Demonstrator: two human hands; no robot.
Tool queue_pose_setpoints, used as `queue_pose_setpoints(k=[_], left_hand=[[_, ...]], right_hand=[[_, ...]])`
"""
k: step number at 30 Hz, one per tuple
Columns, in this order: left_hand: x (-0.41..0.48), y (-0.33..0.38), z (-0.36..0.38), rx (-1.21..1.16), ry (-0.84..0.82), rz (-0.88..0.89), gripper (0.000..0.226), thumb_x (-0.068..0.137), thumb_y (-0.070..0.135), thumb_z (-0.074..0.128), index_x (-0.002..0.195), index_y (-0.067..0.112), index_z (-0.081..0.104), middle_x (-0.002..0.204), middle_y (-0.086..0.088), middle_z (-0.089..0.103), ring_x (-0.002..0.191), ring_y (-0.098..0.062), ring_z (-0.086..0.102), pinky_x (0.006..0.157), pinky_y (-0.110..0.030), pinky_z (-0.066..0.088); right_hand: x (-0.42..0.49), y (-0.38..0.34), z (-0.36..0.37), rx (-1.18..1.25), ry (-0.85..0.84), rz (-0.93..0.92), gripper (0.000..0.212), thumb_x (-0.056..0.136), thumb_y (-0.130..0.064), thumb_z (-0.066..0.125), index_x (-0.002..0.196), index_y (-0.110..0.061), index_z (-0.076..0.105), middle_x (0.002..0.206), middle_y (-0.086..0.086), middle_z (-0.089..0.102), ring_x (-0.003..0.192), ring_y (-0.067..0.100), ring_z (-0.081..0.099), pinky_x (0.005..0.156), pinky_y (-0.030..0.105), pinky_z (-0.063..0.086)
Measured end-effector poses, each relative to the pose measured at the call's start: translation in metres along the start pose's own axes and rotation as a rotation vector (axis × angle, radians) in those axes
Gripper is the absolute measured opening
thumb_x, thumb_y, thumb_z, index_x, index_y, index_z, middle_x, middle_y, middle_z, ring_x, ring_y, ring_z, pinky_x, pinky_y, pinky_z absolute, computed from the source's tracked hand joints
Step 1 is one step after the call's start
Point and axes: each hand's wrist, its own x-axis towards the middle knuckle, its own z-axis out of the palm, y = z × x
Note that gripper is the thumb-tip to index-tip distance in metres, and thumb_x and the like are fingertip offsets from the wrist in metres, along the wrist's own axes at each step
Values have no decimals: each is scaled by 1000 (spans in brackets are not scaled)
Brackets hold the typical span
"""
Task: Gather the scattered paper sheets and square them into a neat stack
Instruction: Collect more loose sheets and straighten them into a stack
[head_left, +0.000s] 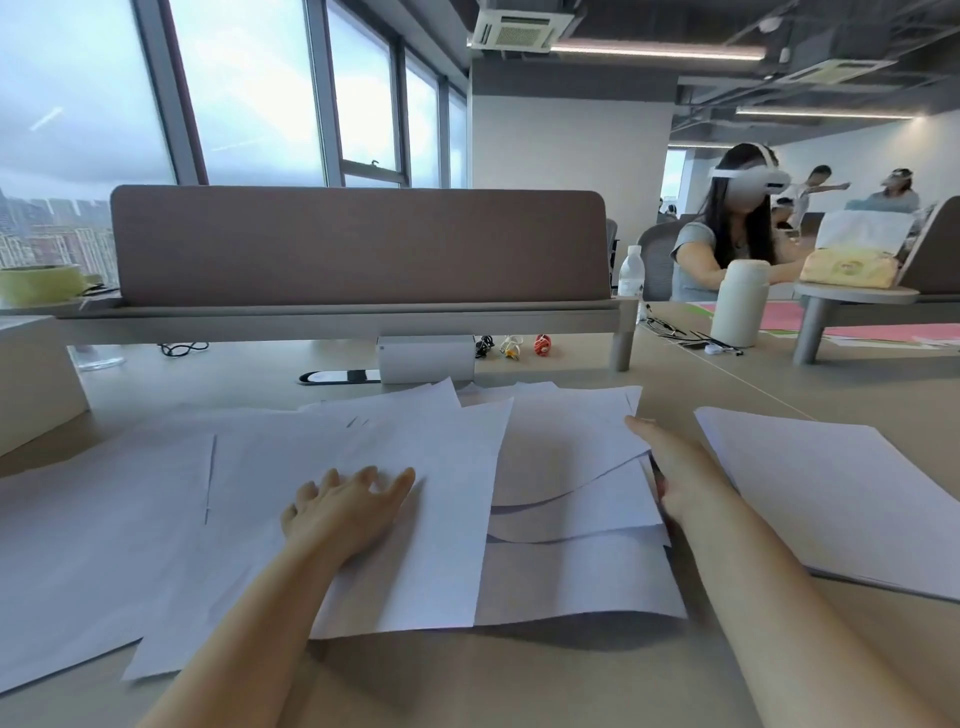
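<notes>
White paper sheets (436, 561) lie fanned and overlapping across the desk (467, 675), several bowed upward at the right, where the right hand (675, 467) meets their edge with its fingers hidden, while the left hand (345, 506) rests flat and spread on top.

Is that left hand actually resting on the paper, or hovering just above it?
Touching. The head view shows the left hand lying palm down, fingers spread, flat on the paper sheets, with no gap beneath.
</notes>
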Motion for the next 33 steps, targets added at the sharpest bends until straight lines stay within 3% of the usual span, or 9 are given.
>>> queue_pose_setpoints(k=[2,5,8,16,18,22,26,30,33], left_hand=[[1,-3,-3,-40,-9,5,74,81,77,26,146,41,28,160,0,18,146,-29,14,115,-44,16],[3,-11,-3,-57,-12,72,89,67,86,28,146,44,24,161,3,14,148,-25,9,118,-44,13],[-5,-16,-1,97,-17,90,79,76,83,29,147,50,15,162,6,2,149,-28,0,118,-47,3],[-3,-28,-5,167,53,-99,87,74,86,21,148,42,14,161,0,10,147,-34,6,115,-53,9],[-3,-27,-5,162,74,-106,83,77,83,20,148,40,16,160,0,13,146,-34,8,115,-52,11],[-2,-22,-7,93,65,-99,78,83,78,15,150,38,15,161,-1,12,147,-30,10,115,-49,14],[-1,-16,-3,69,46,3,73,86,73,20,150,38,16,161,0,11,148,-24,10,116,-45,14],[-4,-8,0,45,40,154,70,88,68,30,150,36,20,161,4,14,148,-18,14,117,-40,15],[-2,-11,-2,37,100,139,72,85,72,32,149,38,22,161,4,14,148,-21,15,118,-42,15]], right_hand=[[-7,-2,-3,-76,-5,-6,30,87,-19,66,107,3,60,95,15,65,83,30,63,64,25,54],[-7,2,-7,-303,24,-68,35,86,-7,66,112,15,58,104,18,64,94,33,62,76,31,47],[-7,4,-8,-392,9,-105,28,83,3,65,106,16,59,105,28,64,91,37,64,81,43,51],[0,-1,-34,-352,155,-211,21,79,5,63,99,7,63,92,19,63,81,29,59,71,33,45],[-3,-2,-34,-300,93,-172,15,81,5,62,96,1,61,96,20,63,84,32,60,71,34,48],[-8,1,-23,-238,-68,-94,14,83,6,63,83,-7,60,104,20,64,96,35,61,90,44,48],[-15,3,-9,-144,-223,-56,18,86,11,57,91,-5,62,90,11,66,77,26,62,62,32,49],[-20,9,4,-144,-319,-51,24,88,10,54,104,-6,61,95,10,67,83,25,64,64,32,51],[-22,8,7,-155,-318,-44,28,88,8,55,113,-3,60,101,13,67,87,28,63,69,34,52]])
